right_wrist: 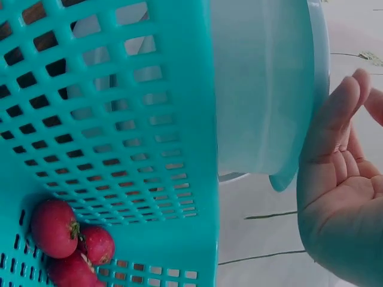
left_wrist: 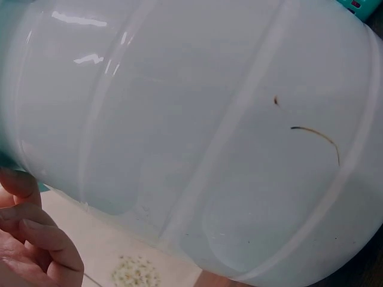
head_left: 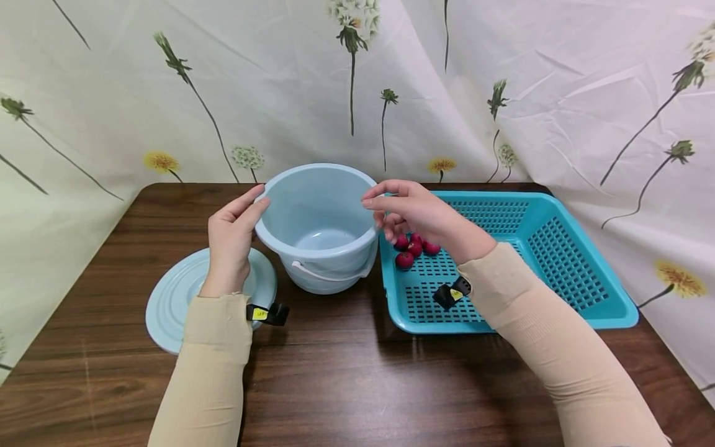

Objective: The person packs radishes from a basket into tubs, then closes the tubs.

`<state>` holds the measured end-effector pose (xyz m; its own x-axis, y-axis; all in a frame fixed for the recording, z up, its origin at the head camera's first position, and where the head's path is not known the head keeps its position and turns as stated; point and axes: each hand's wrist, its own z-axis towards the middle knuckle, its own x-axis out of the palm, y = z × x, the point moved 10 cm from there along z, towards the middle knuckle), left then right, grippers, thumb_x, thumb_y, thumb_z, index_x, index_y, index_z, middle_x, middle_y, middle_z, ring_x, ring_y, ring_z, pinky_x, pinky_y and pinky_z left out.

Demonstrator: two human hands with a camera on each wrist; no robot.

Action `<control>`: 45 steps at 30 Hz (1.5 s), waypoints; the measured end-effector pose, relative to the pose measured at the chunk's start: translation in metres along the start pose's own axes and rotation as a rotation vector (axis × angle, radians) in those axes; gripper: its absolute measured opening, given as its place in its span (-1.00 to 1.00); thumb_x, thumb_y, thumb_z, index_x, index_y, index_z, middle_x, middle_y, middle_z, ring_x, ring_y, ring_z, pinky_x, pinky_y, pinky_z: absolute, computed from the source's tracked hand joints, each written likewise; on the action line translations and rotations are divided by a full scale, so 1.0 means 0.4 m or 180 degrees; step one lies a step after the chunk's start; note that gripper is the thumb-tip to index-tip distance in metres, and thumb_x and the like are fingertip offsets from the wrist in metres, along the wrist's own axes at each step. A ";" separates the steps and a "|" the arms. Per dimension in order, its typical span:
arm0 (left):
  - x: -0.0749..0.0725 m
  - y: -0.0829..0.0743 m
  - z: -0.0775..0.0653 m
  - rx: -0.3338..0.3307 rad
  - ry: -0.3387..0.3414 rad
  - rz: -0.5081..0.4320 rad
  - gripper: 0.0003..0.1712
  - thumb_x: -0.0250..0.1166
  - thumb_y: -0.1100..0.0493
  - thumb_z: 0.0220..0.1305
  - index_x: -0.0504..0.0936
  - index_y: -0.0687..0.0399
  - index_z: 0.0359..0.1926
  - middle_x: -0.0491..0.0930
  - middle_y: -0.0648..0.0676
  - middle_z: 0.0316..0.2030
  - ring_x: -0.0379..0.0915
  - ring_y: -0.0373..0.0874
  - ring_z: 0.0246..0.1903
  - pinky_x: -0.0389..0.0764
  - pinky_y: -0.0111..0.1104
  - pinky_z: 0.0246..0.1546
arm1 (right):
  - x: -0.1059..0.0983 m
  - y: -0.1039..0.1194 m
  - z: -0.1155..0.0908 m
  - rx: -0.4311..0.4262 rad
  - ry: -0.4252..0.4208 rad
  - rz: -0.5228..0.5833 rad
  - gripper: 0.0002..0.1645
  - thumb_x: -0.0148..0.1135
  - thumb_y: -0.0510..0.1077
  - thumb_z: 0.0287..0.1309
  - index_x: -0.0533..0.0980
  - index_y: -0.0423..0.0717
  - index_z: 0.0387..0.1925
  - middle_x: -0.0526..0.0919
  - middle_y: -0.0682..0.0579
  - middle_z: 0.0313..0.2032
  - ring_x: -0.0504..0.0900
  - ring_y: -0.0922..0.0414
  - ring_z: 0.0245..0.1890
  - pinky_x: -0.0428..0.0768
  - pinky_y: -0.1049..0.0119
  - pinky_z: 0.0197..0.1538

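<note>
A light blue bucket [head_left: 323,271] stands upright on the table between both hands, its white handle [head_left: 329,277] hanging at the front. At the bucket's left rim my left hand [head_left: 230,239] pinches the edge between thumb and index finger. Its other fingers [left_wrist: 51,245] are curled beside the bucket wall in the left wrist view. My right hand [head_left: 416,214] hovers at the right rim, thumb and index finger reaching over the edge, the other fingers loosely bent outside. In the right wrist view, this hand lies right beside the rim.
To the right stands a turquoise perforated basket [head_left: 581,264] with several red radishes [head_left: 414,248] in its left part. A light blue lid [head_left: 173,304] lies left of the bucket, partly behind the left forearm. Behind the wooden table [head_left: 346,379] hangs a flower-patterned cloth [head_left: 290,81].
</note>
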<state>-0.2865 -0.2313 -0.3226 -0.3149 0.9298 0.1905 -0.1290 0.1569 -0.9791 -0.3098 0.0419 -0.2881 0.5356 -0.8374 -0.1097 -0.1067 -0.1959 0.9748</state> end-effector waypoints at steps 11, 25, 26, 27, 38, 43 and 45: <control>-0.002 -0.004 0.001 0.0010 0.0009 0.0004 -0.55 0.43 0.09 0.22 0.67 0.06 0.14 0.70 -0.08 -0.13 0.65 -0.30 -0.39 0.63 -0.57 -0.43 | -0.045 -0.002 -0.015 -0.0109 -0.0085 0.0087 -0.66 0.14 -0.10 0.40 0.44 -0.25 0.05 0.53 0.00 -0.50 0.46 0.10 -0.61 0.53 0.30 -0.46; -0.008 -0.003 0.001 -0.0057 -0.0002 0.0066 -0.54 0.44 0.08 0.21 0.68 0.04 0.13 0.69 -0.09 -0.08 0.64 -0.31 -0.36 0.63 -0.57 -0.41 | -0.159 -0.106 -0.007 0.0239 -0.0225 -0.0149 -0.61 0.15 -0.03 0.40 0.42 -0.20 0.10 0.56 0.04 -0.43 0.57 0.17 -0.57 0.64 0.31 -0.31; -0.008 -0.002 0.001 -0.0058 -0.0001 0.0069 -0.54 0.44 0.08 0.21 0.68 0.04 0.13 0.69 -0.09 -0.08 0.64 -0.31 -0.37 0.63 -0.57 -0.41 | -0.166 -0.113 -0.006 0.0268 -0.0226 -0.0158 -0.58 0.15 -0.03 0.40 0.40 -0.22 0.12 0.56 0.03 -0.42 0.58 0.17 -0.56 0.65 0.31 -0.32; -0.008 -0.002 0.001 -0.0059 0.0002 0.0075 -0.54 0.44 0.07 0.21 0.68 0.03 0.13 0.69 -0.10 -0.08 0.64 -0.31 -0.36 0.63 -0.57 -0.40 | -0.171 -0.120 -0.005 0.0294 -0.0222 -0.0176 -0.58 0.15 -0.02 0.40 0.41 -0.21 0.12 0.57 0.03 -0.41 0.59 0.17 -0.55 0.65 0.31 -0.32; -0.004 0.002 0.001 -0.0075 -0.0002 0.0140 -0.55 0.43 0.05 0.21 0.68 0.00 0.13 0.68 -0.08 -0.05 0.63 -0.29 -0.33 0.62 -0.57 -0.41 | -0.227 -0.159 -0.017 0.0456 -0.0213 -0.0463 -0.54 0.13 0.01 0.42 0.39 -0.20 0.16 0.59 -0.03 -0.33 0.64 0.15 -0.48 0.70 0.17 -0.17; -0.004 0.003 0.002 -0.0071 -0.0012 0.0128 -0.55 0.43 0.06 0.22 0.68 0.00 0.13 0.68 -0.07 -0.04 0.63 -0.28 -0.32 0.62 -0.57 -0.40 | -0.251 -0.184 -0.022 0.0582 -0.0202 -0.0656 -0.51 0.09 0.01 0.44 0.37 -0.25 0.20 0.59 0.00 -0.33 0.65 0.16 -0.45 0.69 0.16 -0.14; -0.004 0.002 0.002 -0.0064 -0.0014 0.0117 -0.56 0.43 0.06 0.21 0.69 0.00 0.13 0.68 -0.07 -0.04 0.63 -0.29 -0.33 0.62 -0.57 -0.41 | -0.261 -0.194 -0.023 0.0627 -0.0203 -0.0718 -0.52 0.08 0.01 0.44 0.38 -0.23 0.19 0.58 0.02 -0.32 0.65 0.16 -0.43 0.69 0.17 -0.14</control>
<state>-0.2868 -0.2331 -0.3239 -0.3231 0.9336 0.1546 -0.0985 0.1293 -0.9867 -0.3497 0.1492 -0.3505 0.5111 -0.7907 -0.3370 -0.1548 -0.4704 0.8688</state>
